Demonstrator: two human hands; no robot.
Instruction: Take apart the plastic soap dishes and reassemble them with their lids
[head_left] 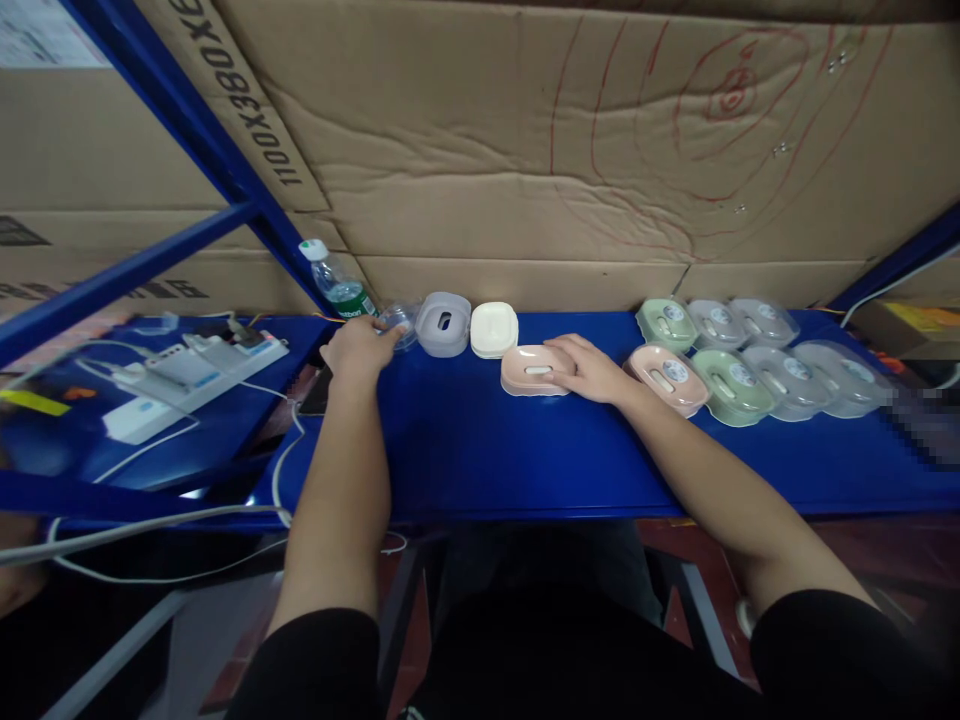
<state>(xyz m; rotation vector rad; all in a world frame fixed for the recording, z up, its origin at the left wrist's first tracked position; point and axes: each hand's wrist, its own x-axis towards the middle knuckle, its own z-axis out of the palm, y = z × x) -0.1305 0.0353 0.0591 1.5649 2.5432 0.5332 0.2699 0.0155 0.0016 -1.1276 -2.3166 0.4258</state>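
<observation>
My left hand [360, 348] reaches to the back left of the blue shelf [487, 450] and closes on a clear plastic soap dish [399, 322]. Right of it stand a grey soap dish [444, 323] and a cream one [494, 329]. My right hand [592, 368] lies over the right end of a pink soap dish [531, 370], fingers curled on it. Further right lies a group of soap dishes: a pink one [666, 376], green ones [731, 385] and several clear ones [795, 380].
A plastic water bottle [341, 285] leans at the back left near a blue frame post [225, 160]. White power strips [180, 375] with cables sit on the left shelf. Cardboard [525, 150] lines the back wall. A black phone [315, 395] lies by my left wrist.
</observation>
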